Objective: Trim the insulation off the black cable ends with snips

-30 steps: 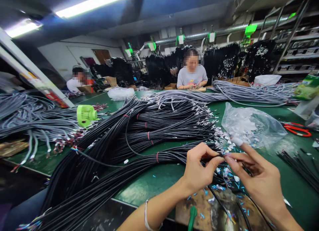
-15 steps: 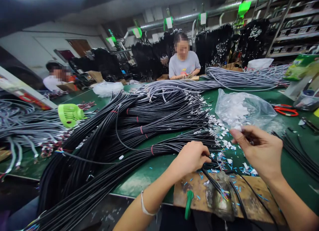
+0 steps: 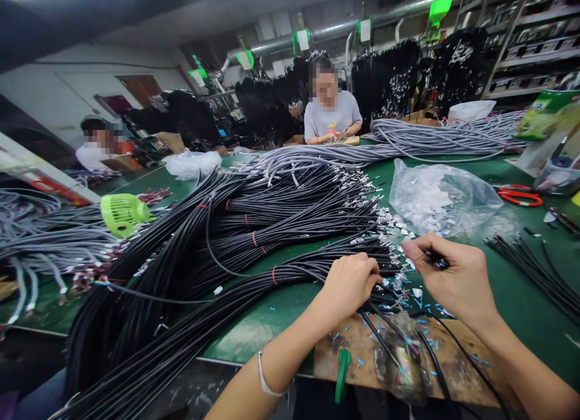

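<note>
My left hand (image 3: pixel 351 282) is closed round black cables at the near right end of the cable bundles (image 3: pixel 254 272), above a wooden board (image 3: pixel 351 362). Stripped cable ends with coloured wires (image 3: pixel 401 368) lie over the taped block (image 3: pixel 410 387) on that board. To the right, my right hand (image 3: pixel 453 278) is closed with thumb and fingers together; a small dark item shows at its fingers, too hidden to name. Beneath and between the hands lie white scraps (image 3: pixel 417 292) and small blue pieces.
A clear plastic bag (image 3: pixel 439 196) of white pieces lies ahead, with red-handled scissors (image 3: pixel 519 195) at right. Grey cables (image 3: pixel 430 139) run across the back. A green fan (image 3: pixel 122 214) stands left. Loose black cables (image 3: pixel 539 275) lie right. Two people sit beyond.
My right hand has moved left and slightly down, nearer my left hand, its fingers more curled. The white piece at its fingertips no longer shows. The cables below my left hand have shifted left.
</note>
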